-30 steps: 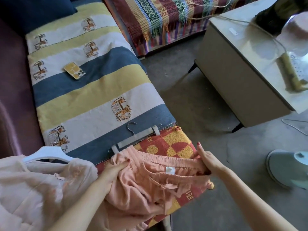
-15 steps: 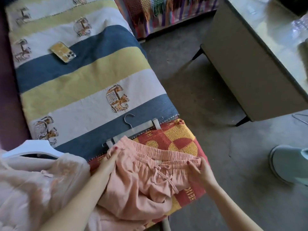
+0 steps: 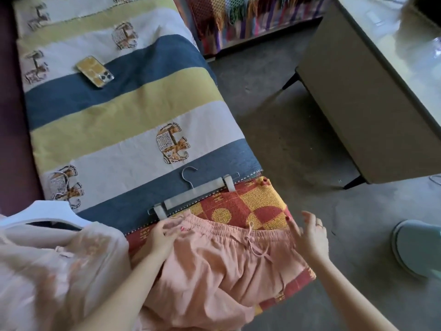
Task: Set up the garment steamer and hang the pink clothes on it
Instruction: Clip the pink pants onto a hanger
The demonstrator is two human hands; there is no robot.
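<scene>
Pink trousers point(image 3: 214, 266): lying flat on the red-and-yellow patterned cloth point(image 3: 257, 206) at the near end of the sofa, elastic waistband toward the clip hanger, drawstring tied at the waist
Your left hand point(image 3: 164, 237): fingers curled on the left end of the trousers' waistband, gripping the fabric
Your right hand point(image 3: 310, 237): fingers spread and loose, at the right end of the waistband, holding nothing
Clip hanger point(image 3: 195, 192): grey, metal hook, just beyond the trousers' waistband, its left clip close to your left hand
Pink top point(image 3: 55, 271): left of the trousers, on a white hanger point(image 3: 40, 213)
Striped blanket point(image 3: 124, 111): beyond the trousers, covering the sofa
Phone point(image 3: 95, 71): yellow case, on the blanket well beyond the trousers
Low table point(image 3: 372, 96): right of the trousers, across the floor
</scene>
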